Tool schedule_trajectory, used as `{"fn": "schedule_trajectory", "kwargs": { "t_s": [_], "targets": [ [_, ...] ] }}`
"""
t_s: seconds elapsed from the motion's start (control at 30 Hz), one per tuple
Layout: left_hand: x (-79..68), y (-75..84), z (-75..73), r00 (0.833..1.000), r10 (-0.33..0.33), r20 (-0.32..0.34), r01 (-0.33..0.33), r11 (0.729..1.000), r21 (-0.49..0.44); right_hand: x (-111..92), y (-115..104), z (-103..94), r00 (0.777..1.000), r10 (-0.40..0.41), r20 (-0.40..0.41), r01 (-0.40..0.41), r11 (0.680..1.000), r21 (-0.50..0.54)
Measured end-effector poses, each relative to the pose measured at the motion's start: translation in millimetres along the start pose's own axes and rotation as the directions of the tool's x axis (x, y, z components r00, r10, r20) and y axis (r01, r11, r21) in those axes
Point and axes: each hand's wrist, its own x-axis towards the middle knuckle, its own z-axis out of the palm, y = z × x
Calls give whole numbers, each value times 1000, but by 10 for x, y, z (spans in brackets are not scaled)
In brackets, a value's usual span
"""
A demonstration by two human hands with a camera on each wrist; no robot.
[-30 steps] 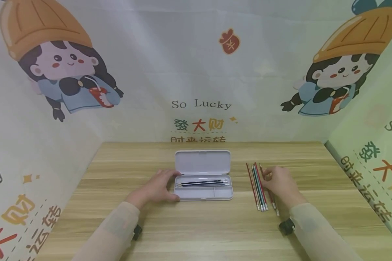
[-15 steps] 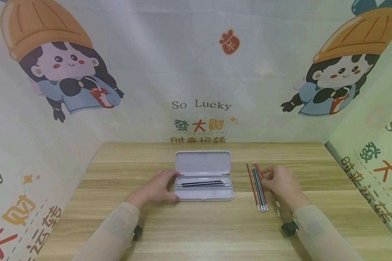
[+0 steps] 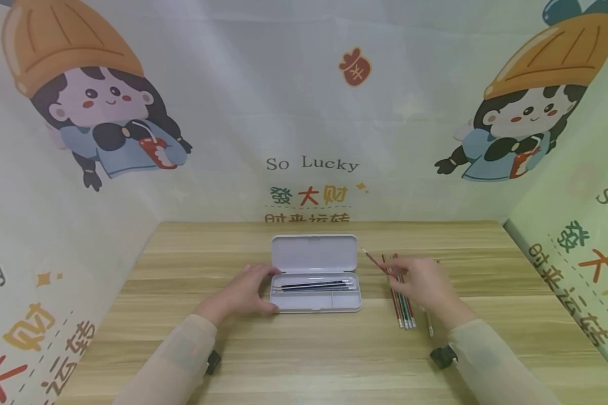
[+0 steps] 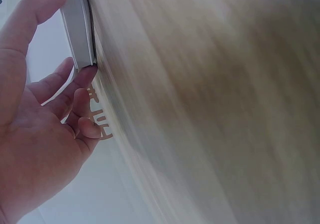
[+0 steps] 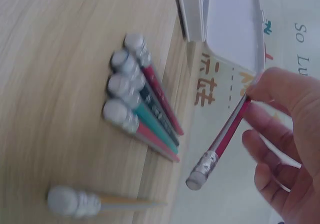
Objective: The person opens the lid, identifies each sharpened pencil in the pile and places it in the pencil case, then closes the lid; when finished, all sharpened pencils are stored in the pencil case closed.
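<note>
Soft, even light fills the head view, slightly hazy and low in contrast, with a green tint along the right of the backdrop (image 3: 223,118). A faint pale sheen lies on the near part of the table (image 3: 314,365), and shadows are weak. The wide lens stretches the outer edges. From the left wrist, the wood grain smears; from the right wrist, the pencils (image 5: 156,108) on the table look blurred.

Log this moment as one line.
left hand: holds open pencil case; right hand: pinches red pencil; loose pencils: on table; other pencils: in case
</note>
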Motion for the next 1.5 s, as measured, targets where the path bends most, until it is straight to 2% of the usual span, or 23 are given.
{"fn": "schedule_trajectory", "kwargs": {
  "t_s": [0.1, 0.2, 0.27, 0.43, 0.53, 0.7, 0.87, 1.03, 1.27, 1.5],
  "targets": [
    [1, 2, 3, 1000, 5, -1, -5, 1000, 5, 31, -53, 59, 991, -123, -50, 121, 991, -53],
    [2, 12, 3, 1000, 8, -1, -8, 1000, 2, 76, -109, 121, 965, -247, -92, 240, 967, -85],
    [4, 19, 3, 1000, 6, 1, -6, 1000, 0, 110, -152, 158, 951, -296, -94, 290, 954, -72],
    [9, 24, 3, 1000, 5, 0, -5, 1000, 0, 222, -275, 254, 923, -385, -13, 386, 922, 27],
    [11, 23, 7, 1000, 6, 3, -6, 1000, -5, 310, -352, 316, 888, -459, 42, 456, 888, 56],
    [13, 27, 10, 1000, 4, 8, -4, 1000, -9, 465, -473, 404, 833, -546, 88, 546, 837, 21],
    [20, 50, 0, 1000, -9, 6, 9, 1000, -9, 602, -596, 448, 819, -553, 156, 558, 829, 8],
    [24, 66, -4, 1000, -17, 17, 17, 1000, -16, 679, -700, 488, 820, -531, 213, 537, 843, 34],
    [20, 39, 0, 1000, -7, 8, 7, 1000, -9, 777, -803, 624, 808, -550, 211, 567, 824, -21],
    [3, 5, -2, 1000, 13, -16, -13, 1000, -1, 853, -884, 710, 804, -554, 215, 569, 822, -12]
  ]
}}
